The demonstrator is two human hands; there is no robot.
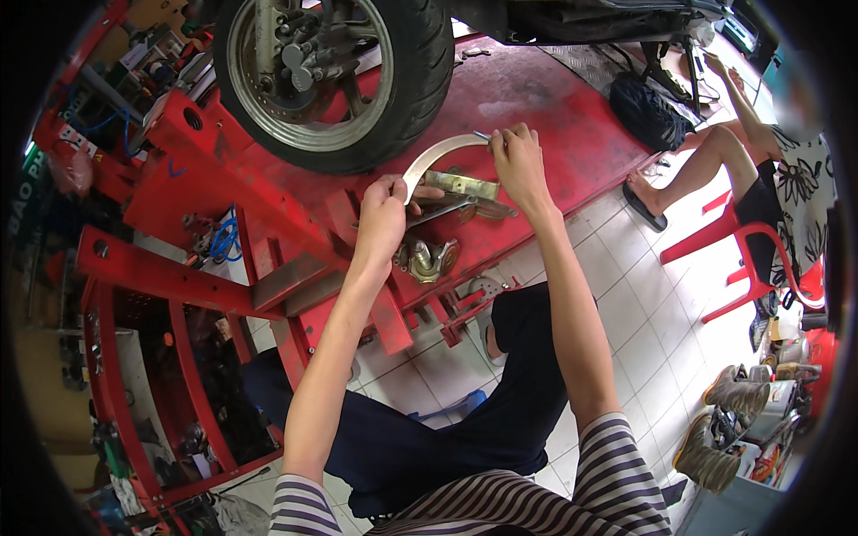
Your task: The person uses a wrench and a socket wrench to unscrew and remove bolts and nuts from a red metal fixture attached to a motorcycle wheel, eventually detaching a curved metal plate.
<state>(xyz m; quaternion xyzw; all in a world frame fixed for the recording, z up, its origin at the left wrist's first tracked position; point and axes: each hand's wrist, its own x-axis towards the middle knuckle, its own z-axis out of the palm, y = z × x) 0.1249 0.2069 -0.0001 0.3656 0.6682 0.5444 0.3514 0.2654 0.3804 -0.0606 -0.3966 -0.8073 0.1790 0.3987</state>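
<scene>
Both my hands hold a pale, curved, flat band (438, 154) above a red work platform (527, 116). My left hand (382, 219) pinches its lower left end. My right hand (520, 165) is closed at the other end, where a short bluish-grey tip shows by the fingers. Below the band lie a worn yellowish bar-shaped piece (460, 185) and a long metal tool (444, 213), whose kind I cannot make out. Closer to me, a metal part with an upright threaded stem (427, 259) rests at the platform's edge.
A motorcycle wheel (420, 89) stands on the platform just beyond my hands. Red steel beams (197, 277) fill the left. To the right, a person's bare leg (706, 165) stretches from a red plastic chair (715, 246). Brown shoes (710, 456) sit at the lower right.
</scene>
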